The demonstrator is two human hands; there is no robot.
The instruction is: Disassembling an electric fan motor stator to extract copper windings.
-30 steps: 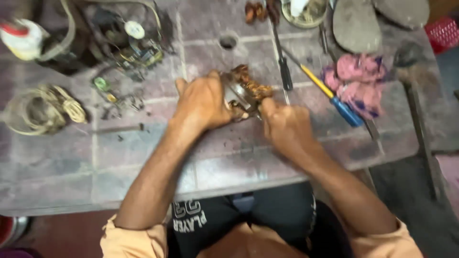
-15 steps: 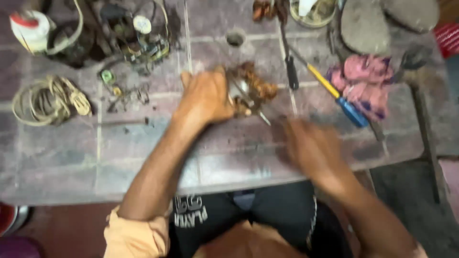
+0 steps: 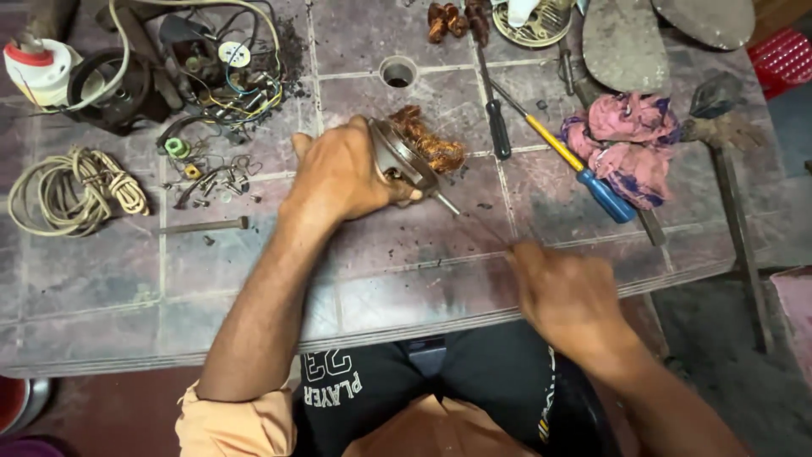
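**benchlurker:** what's actually in your hands there? hard to tell from the pic.

**me:** My left hand is wrapped around a motor stator, the round metal ring with the copper windings sticking out on its far right side. Fingers curled over the ring, thumb tucked underneath. It's sitting tilted on the worktop, about the middle, just near of the small round hole in the tile.

**benchlurker:** and the right one?

**me:** My right hand is down at the near edge of the worktop, well apart from the stator. It's blurry, so I cannot tell if it's closed on anything. There's a thin metal rod running from the stator toward it, but whether I'm pinching the end, the picture doesn't show.

**benchlurker:** rest of the mess?

**me:** Blue and yellow screwdriver to the right, touching a pink rag. Black-handled screwdriver just far-right of the stator. Coil of pale cord on the left, tangle of coloured wires far left.
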